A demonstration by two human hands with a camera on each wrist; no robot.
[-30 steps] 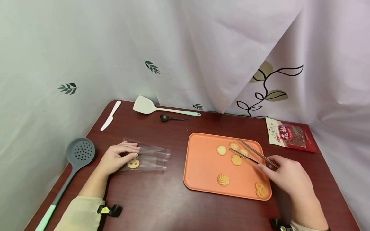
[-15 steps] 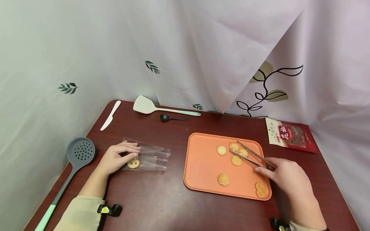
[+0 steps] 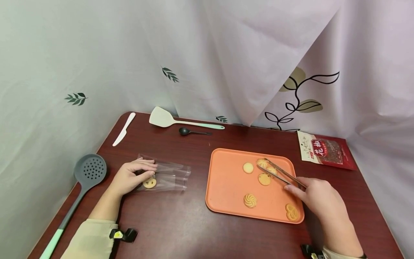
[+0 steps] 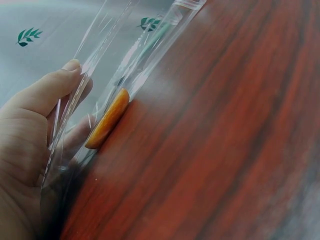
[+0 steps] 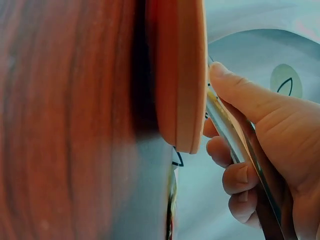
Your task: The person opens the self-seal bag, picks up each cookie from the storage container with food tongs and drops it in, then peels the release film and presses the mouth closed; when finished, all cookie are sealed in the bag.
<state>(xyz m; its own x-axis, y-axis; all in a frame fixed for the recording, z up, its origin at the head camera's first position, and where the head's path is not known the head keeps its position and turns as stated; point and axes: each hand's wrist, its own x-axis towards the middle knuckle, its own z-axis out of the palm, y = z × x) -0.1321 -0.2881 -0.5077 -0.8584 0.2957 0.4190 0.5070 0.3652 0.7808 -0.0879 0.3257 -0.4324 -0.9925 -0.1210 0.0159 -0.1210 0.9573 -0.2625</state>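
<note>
My left hand (image 3: 133,175) pinches the upper film of a clear plastic bag (image 3: 173,182) lying on the table. Inside the bag sits a round cookie (image 3: 150,183) with holes; in the left wrist view this cookie (image 4: 108,119) shows edge-on. With my right hand (image 3: 323,198) I grip metal tongs (image 3: 284,172) over an orange tray (image 3: 226,194). The tong tips straddle a swirled cookie (image 3: 272,171) near the tray's upper right; whether they press it cannot be told. Another piped cookie (image 3: 262,163), a speckled cookie (image 3: 264,179) and a plain round cookie (image 3: 248,168) lie close by.
A spiral cookie (image 3: 250,201) and a pretzel-shaped cookie (image 3: 291,212) lie lower on the tray. Around it are a red spice packet (image 3: 328,151), white spatula (image 3: 161,118), black spoon (image 3: 185,131), white knife (image 3: 123,130) and grey skimmer (image 3: 90,169). Curtains border the table.
The tongs have shifted slightly left, and their tips have drawn closer together around the swirled cookie. My left hand and the bag stay where they were.
</note>
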